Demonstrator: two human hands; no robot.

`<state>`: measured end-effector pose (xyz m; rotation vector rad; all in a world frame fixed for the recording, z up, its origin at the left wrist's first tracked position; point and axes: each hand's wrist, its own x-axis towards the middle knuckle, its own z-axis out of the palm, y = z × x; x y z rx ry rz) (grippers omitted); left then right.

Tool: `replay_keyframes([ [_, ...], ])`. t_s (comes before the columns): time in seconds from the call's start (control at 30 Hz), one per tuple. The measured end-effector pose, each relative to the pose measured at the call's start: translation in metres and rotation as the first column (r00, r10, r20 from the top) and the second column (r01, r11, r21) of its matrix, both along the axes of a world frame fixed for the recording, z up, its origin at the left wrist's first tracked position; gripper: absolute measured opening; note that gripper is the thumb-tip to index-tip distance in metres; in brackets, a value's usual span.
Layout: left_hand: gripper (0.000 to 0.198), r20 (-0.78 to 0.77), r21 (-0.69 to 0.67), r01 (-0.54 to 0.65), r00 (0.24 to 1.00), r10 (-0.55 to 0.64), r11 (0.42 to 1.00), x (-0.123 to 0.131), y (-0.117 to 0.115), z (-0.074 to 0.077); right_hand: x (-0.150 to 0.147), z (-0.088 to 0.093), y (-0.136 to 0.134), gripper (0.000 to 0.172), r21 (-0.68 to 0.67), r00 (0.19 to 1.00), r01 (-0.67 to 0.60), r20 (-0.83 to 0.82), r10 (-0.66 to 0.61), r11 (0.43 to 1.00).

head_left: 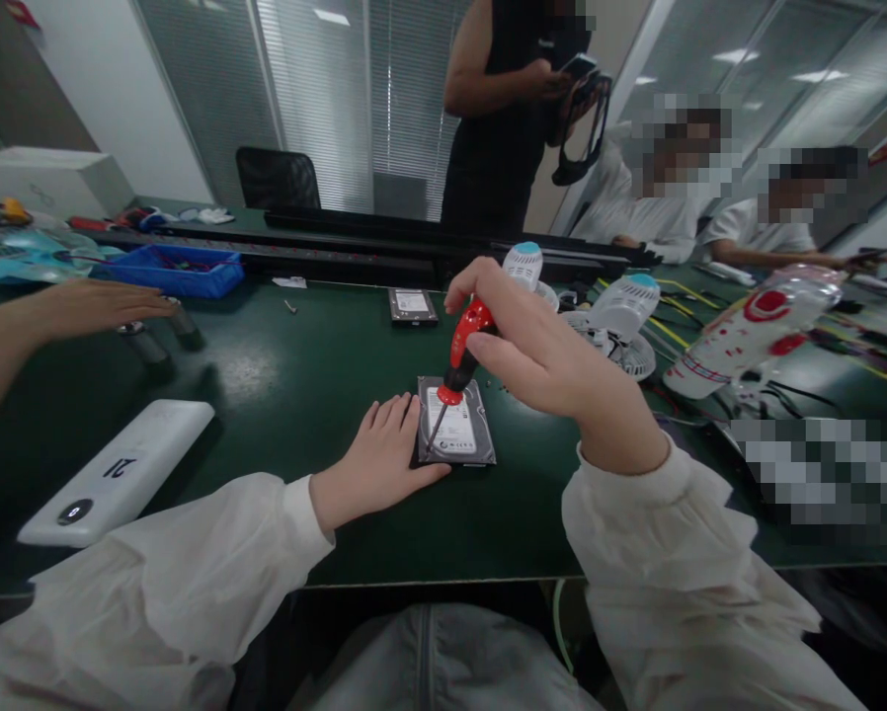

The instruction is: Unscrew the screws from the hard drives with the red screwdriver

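Observation:
A hard drive (467,427) with a white label lies flat on the green table in front of me. My left hand (384,449) rests flat along its left side, fingers stretched out and thumb by the near edge. In my right hand (528,346) is a red and black screwdriver (459,351), gripped by the handle. It leans, and its shaft points down to the drive's near left corner. The grip hides part of the handle. Beyond, a second hard drive (412,306) lies on the table.
A white power bank (121,474) lies at left. Another person's hand (110,299) reaches over metal cylinders (145,344). Behind is a blue tray (177,272). White fans (625,306), cables and a red-and-white bottle (755,331) crowd the right. A person (492,128) stands across the table (302,395).

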<state>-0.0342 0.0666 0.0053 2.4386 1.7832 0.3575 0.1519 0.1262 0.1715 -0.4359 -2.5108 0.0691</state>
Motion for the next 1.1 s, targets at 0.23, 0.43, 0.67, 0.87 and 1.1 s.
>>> replay_keyframes([
  [0.23,0.098,0.023,0.013,0.006,1.000,-0.006,1.000,-0.0007,0.0010,-0.0028,-0.0005,0.0001,-0.0019,0.035,0.067,0.990,0.142,-0.015,-0.141,0.988],
  [0.43,0.099,0.008,-0.014,0.006,1.000,-0.006,1.000,-0.0005,0.0003,0.0000,0.0009,0.0001,0.0000,0.027,0.013,0.998,0.060,0.037,-0.060,0.998],
  [0.67,0.097,0.013,0.019,0.000,1.000,0.000,1.000,-0.0002,0.0006,-0.0035,-0.0026,-0.0020,-0.0007,0.031,0.051,0.995,0.094,-0.050,-0.092,0.994],
  [0.87,0.098,0.000,0.003,0.001,1.000,-0.001,1.000,0.0004,-0.0004,0.0007,-0.0020,-0.0006,-0.0014,0.028,0.067,0.992,0.119,0.032,-0.121,0.991],
  [1.1,0.096,-0.003,-0.020,-0.011,1.000,0.011,1.000,0.0018,-0.0013,0.0033,-0.0017,-0.0011,-0.0027,0.028,0.035,0.999,0.027,-0.022,-0.026,0.999],
])
